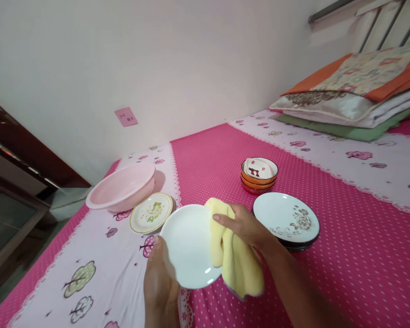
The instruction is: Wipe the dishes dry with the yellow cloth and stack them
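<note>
My left hand (pixel 160 278) grips the left edge of a plain white plate (pixel 187 248), thumb on its rim, and holds it tilted toward me above the bed. A yellow cloth (pixel 241 266) is bunched in my right hand (pixel 241 223), which presses it over the plate's right edge; the rest of the cloth hangs down. Behind the plate on the left lies a stack of plates with a yellow rim and green flower print (pixel 152 213). To the right of my right hand sits a stack of white plates with a brown flower print (pixel 287 217).
A pink basin (pixel 123 187) stands at the left by the wall. Several nested bowls (pixel 258 175) with orange and red sides stand behind the brown-flower plates. Folded bedding and a pillow (pixel 358 91) lie at the back right. A pink note (pixel 126 117) is on the wall.
</note>
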The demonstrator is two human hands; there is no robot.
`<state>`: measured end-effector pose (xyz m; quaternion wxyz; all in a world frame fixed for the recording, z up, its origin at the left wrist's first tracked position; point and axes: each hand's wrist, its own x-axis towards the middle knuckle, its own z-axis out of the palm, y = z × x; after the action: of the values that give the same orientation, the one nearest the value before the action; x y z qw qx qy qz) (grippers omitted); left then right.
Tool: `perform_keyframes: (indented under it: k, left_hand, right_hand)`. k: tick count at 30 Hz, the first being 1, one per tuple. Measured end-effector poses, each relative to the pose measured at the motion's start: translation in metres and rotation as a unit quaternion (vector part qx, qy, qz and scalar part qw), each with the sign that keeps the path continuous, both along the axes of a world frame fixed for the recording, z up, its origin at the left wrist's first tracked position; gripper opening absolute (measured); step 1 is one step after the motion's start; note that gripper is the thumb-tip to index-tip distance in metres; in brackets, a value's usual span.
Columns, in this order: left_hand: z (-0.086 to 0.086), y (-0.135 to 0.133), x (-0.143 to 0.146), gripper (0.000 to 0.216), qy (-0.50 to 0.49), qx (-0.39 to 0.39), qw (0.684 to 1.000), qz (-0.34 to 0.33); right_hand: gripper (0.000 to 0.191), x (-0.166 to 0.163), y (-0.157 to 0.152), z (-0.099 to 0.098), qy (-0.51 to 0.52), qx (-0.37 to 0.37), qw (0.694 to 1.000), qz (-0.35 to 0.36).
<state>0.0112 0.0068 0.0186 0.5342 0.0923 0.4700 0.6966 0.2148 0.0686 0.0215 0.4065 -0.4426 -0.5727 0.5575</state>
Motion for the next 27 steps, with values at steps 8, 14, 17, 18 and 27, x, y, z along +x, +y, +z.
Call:
perform_keyframes:
  k: [8, 14, 17, 18, 27]
  left_hand:
    - [-0.016, -0.001, -0.012, 0.063, 0.02, 0.05, 0.996, 0.07]
    - [-0.005, -0.006, 0.009, 0.075, 0.065, 0.029, 0.987, 0.141]
    - [-0.005, -0.004, 0.018, 0.071, 0.08, 0.026, 0.984, 0.157]
    - [-0.008, -0.003, 0.018, 0.071, 0.086, 0.026, 0.983, 0.16]
    - [-0.024, 0.003, -0.014, 0.033, 0.3, -0.003, 0.953, 0.044]
  right_hand:
    - [0.043, -0.039, -0.005, -0.018, 0.148, -0.062, 0.985, 0.06]
    - [0.05, -0.065, -0.012, -0.036, 0.232, -0.106, 0.963, 0.083]
    - [0.048, -0.067, -0.011, -0.04, 0.245, -0.115, 0.96, 0.075]
    - [0.048, -0.066, -0.01, -0.039, 0.24, -0.109, 0.962, 0.064]
    - [0.03, -0.036, 0.006, -0.026, 0.027, -0.007, 0.995, -0.097]
